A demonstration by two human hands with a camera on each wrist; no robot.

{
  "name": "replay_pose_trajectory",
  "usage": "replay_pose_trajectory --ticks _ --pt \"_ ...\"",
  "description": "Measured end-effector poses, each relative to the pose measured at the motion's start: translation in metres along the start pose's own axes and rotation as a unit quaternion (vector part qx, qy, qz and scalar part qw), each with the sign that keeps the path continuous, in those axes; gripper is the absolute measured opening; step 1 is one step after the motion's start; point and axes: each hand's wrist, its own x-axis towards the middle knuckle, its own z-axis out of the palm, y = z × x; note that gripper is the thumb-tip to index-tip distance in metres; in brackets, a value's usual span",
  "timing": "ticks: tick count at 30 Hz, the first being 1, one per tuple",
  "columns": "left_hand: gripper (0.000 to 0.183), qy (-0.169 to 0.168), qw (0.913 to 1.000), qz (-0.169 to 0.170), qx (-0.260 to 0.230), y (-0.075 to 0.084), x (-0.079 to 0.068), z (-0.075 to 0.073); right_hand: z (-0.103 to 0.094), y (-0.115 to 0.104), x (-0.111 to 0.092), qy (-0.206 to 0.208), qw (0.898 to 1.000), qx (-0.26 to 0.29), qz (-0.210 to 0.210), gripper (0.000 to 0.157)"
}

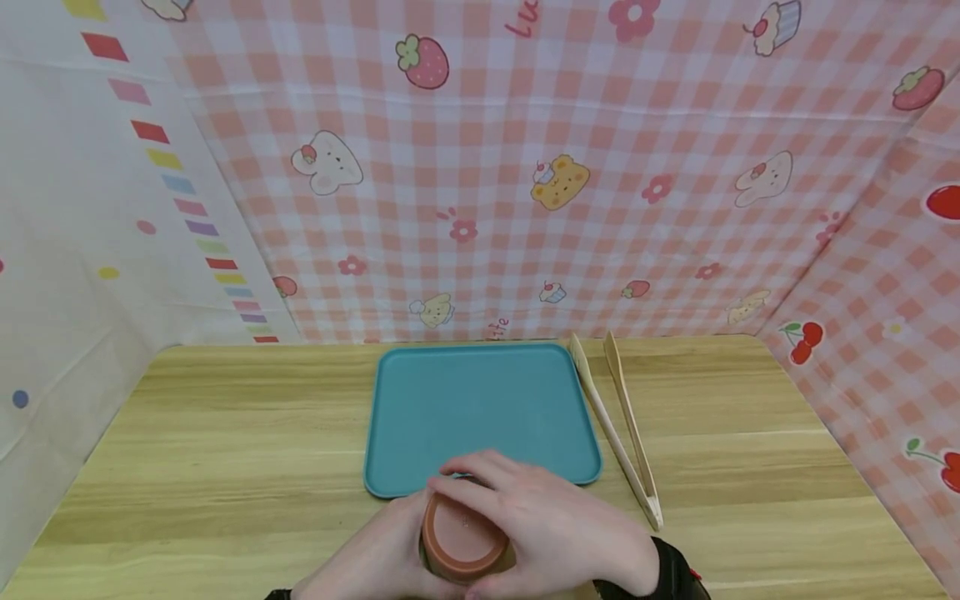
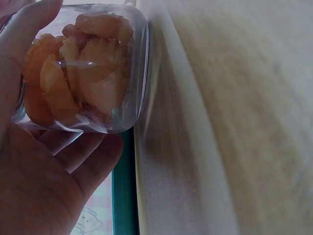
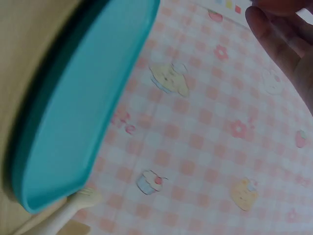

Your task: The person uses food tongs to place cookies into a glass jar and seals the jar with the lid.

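Note:
A clear plastic jar (image 2: 80,78) with orange, wrinkled pieces inside, perhaps dried fruit, sits in my left hand (image 1: 390,537) near the table's front edge. In the left wrist view the fingers and thumb of that hand curl round the jar's side. The jar has a round brown lid (image 1: 467,537), seen from above in the head view. My right hand (image 1: 551,521) arches over the lid and grips its rim, with fingers at the far side and thumb at the near side. The right wrist view catches only a sliver of the lid at the top right.
Just beyond the hands lies a flat teal tray (image 1: 480,417). Wooden tongs (image 1: 626,433) lie along its right side, their tips toward the back. Patterned cloth (image 1: 480,208) hangs behind the wooden table (image 1: 247,442) and along both sides.

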Motion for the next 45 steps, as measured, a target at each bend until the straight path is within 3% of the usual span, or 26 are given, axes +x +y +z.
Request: replay_pose_trajectory --ticks 6,13,18,24,32,37,41,45 --pt "0.080 -0.004 1.0000 0.000 -0.004 -0.001 0.000 0.000 0.004 0.004 0.002 -0.012 1.000 0.024 -0.007 0.078" --pt "0.081 -0.009 0.9998 -0.002 -0.015 -0.003 0.000 -0.001 0.005 -0.001 0.004 0.000 1.000 0.004 0.017 0.076" --pt "0.082 -0.011 0.9997 -0.013 -0.020 -0.003 -0.001 -0.001 0.007 -0.013 0.004 0.029 0.997 -0.006 0.070 0.071" --pt "0.077 -0.008 0.9998 -0.009 -0.017 -0.003 0.001 -0.001 0.013 -0.031 0.007 0.058 0.986 -0.042 0.151 0.073" --pt "0.077 -0.012 0.9996 -0.018 -0.017 -0.006 0.001 -0.001 0.020 -0.037 0.011 0.071 0.975 -0.093 0.186 0.082" --pt "0.084 -0.010 0.9998 -0.011 -0.011 -0.007 -0.001 -0.001 0.016 -0.033 0.007 0.046 0.983 -0.081 0.159 0.087" --pt "0.084 -0.010 0.9998 -0.008 -0.013 -0.005 -0.001 -0.001 0.008 -0.021 0.002 0.020 0.995 -0.050 0.087 0.085" --pt "0.081 -0.011 0.9998 -0.009 -0.015 -0.002 0.001 -0.001 0.005 -0.009 0.000 0.000 1.000 -0.014 0.021 0.082"
